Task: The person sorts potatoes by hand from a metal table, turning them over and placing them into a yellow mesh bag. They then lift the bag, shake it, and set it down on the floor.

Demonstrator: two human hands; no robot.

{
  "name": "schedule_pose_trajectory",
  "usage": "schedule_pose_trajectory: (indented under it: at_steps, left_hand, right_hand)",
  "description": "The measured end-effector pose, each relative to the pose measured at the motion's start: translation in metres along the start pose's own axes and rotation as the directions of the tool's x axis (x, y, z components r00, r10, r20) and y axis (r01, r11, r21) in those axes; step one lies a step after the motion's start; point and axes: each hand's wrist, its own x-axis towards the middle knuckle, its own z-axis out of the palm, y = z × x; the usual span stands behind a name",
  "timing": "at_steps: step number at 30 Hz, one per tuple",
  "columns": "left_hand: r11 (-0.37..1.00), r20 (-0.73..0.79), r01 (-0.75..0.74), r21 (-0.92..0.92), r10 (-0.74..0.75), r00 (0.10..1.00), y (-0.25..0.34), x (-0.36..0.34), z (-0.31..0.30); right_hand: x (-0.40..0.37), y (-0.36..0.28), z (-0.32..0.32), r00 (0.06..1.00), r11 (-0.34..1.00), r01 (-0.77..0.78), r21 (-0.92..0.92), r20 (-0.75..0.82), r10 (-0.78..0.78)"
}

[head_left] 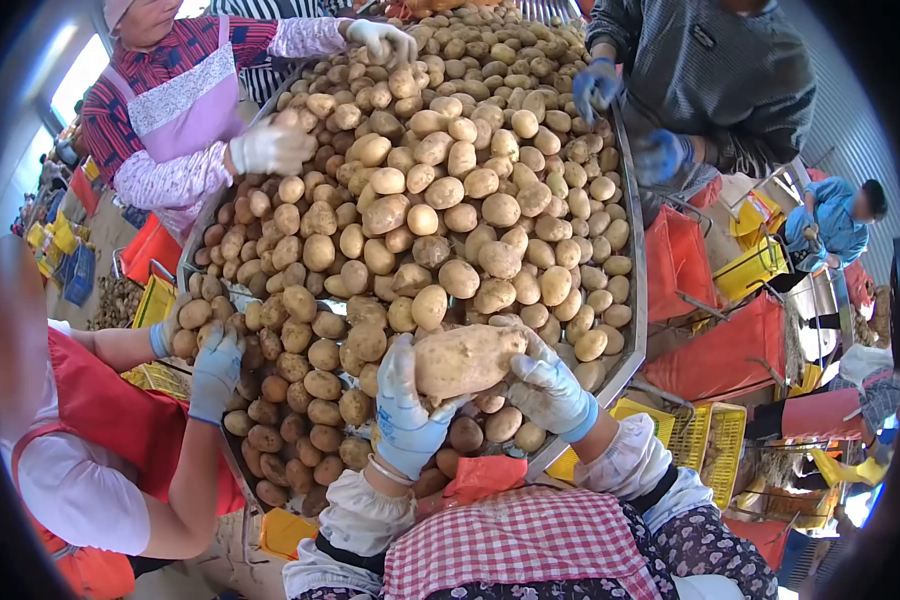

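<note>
A large, long potato [462, 362] is held up between my two gloved hands, above the near end of the heap. My left hand [408, 410] grips its left end, the fingers along its side. Around the right end closes my right hand [548, 385]. Both gloves are white with light blue palms. Below and beyond them lies a deep heap of smaller potatoes [450, 200] on a metal-edged sorting table [632, 260]. Some potatoes show under my hands, partly hidden by them.
Co-workers stand at the table: one on the left in a red apron [110, 400], one at the far left in a purple apron [185, 120], one at the right in a dark jacket [710, 70]. Yellow crates [710, 445] and red containers [720, 350] stand right of the table.
</note>
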Motion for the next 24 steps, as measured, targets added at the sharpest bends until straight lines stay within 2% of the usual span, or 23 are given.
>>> schedule_pose_trajectory:
  at_steps: [1, 2, 3, 4, 5, 6, 8, 9, 10, 11, 12, 14, 15, 16, 17, 18, 19, 20, 21, 23, 24]
  left_hand:
    - [0.97, 0.056, 0.158, -0.185, -0.15, 0.987, 0.002, -0.004, 0.0]
    - [0.881, 0.139, 0.315, -0.353, -0.283, 0.949, 0.004, -0.007, -0.001]
    - [0.881, 0.137, 0.314, -0.355, -0.283, 0.949, 0.008, -0.009, -0.002]
    - [0.608, 0.25, 0.486, -0.627, -0.434, 0.865, 0.025, 0.002, -0.012]
    - [0.229, 0.402, 0.573, -0.787, -0.514, 0.758, 0.034, 0.007, -0.018]
    - [0.229, 0.397, 0.568, -0.79, -0.515, 0.76, 0.032, 0.006, -0.02]
    - [0.089, 0.484, 0.583, -0.807, -0.466, 0.741, 0.024, 0.0, -0.021]
    - [0.088, 0.48, 0.579, -0.811, -0.466, 0.743, 0.023, -0.004, -0.021]
    - [0.276, 0.404, 0.551, -0.787, -0.445, 0.799, 0.022, -0.01, -0.021]
    - [0.453, 0.332, 0.506, -0.734, -0.411, 0.849, 0.021, -0.015, -0.021]
    - [0.45, 0.328, 0.505, -0.737, -0.415, 0.849, 0.017, -0.02, -0.019]
    - [0.787, 0.121, 0.238, -0.57, -0.206, 0.971, 0.012, -0.025, -0.021]
    - [0.787, 0.11, 0.237, -0.57, -0.212, 0.971, 0.013, -0.029, -0.023]
    - [0.623, 0.129, 0.316, -0.715, -0.327, 0.936, 0.022, -0.025, -0.03]
    - [0.426, 0.17, 0.364, -0.828, -0.428, 0.888, 0.027, -0.022, -0.037]
    - [0.428, 0.163, 0.364, -0.827, -0.437, 0.885, 0.023, -0.021, -0.045]
    - [0.413, 0.374, 0.537, -0.736, -0.413, 0.831, 0.015, -0.019, -0.057]
    - [0.403, 0.565, 0.686, -0.606, -0.388, 0.728, 0.008, -0.022, -0.068]
    - [0.405, 0.553, 0.687, -0.603, -0.408, 0.726, 0.005, -0.029, -0.076]
    - [0.092, 0.663, 0.759, -0.644, -0.428, 0.614, 0.002, -0.047, -0.091]
    - [0.081, 0.628, 0.742, -0.665, -0.478, 0.614, 0.0, -0.061, -0.102]
  right_hand:
    - [0.0, 0.001, -0.001, 1.0, 1.0, -0.001, -0.002, 0.001, 0.001]
    - [-0.001, 0.002, -0.002, 1.0, 0.997, 0.017, -0.071, -0.011, -0.018]
    - [-0.002, 0.002, -0.001, 0.999, 0.989, 0.033, -0.141, -0.022, -0.037]
    - [-0.004, 0.001, 0.002, 0.999, 0.989, 0.033, -0.145, -0.022, -0.037]
    - [-0.005, 0.0, 0.007, 0.998, 0.973, 0.064, -0.22, -0.003, -0.066]
    - [-0.006, 0.0, 0.011, 0.995, 0.952, 0.095, -0.292, 0.018, -0.094]
    - [-0.007, 0.002, 0.011, 0.995, 0.941, 0.092, -0.324, 0.053, -0.079]
    - [-0.008, 0.002, 0.011, 0.994, 0.931, 0.091, -0.354, 0.084, -0.065]
    - [-0.008, 0.001, 0.012, 0.994, 0.929, 0.09, -0.359, 0.086, -0.063]
    - [-0.009, 0.0, 0.014, 0.997, 0.89, 0.065, -0.45, 0.063, -0.041]
    - [-0.01, 0.001, 0.016, 0.999, 0.843, 0.037, -0.537, 0.037, -0.02]
    - [-0.014, 0.001, 0.031, 1.0, 0.857, -0.024, -0.515, -0.007, 0.024]
    - [-0.014, 0.001, 0.037, 0.997, 0.869, -0.078, -0.489, -0.046, 0.063]
    - [-0.013, 0.009, 0.035, 1.0, 0.87, -0.011, -0.492, 0.003, 0.014]
    - [-0.011, 0.015, 0.026, 1.0, 0.869, -0.017, -0.495, 0.007, 0.024]
    - [-0.011, 0.019, 0.013, 0.997, 0.783, 0.041, -0.621, 0.073, 0.005]
    - [-0.01, 0.021, 0.015, 0.99, 0.68, 0.107, -0.726, 0.145, -0.001]
    - [-0.015, 0.024, 0.02, 0.994, 0.715, -0.024, -0.699, 0.058, 0.09]
    - [-0.02, 0.026, 0.029, 0.983, 0.737, -0.154, -0.658, -0.03, 0.179]
    - [-0.019, 0.037, 0.032, 0.969, 0.639, -0.01, -0.769, 0.152, 0.197]
    - [-0.022, 0.049, 0.034, 0.975, 0.815, -0.143, -0.562, 0.064, 0.214]
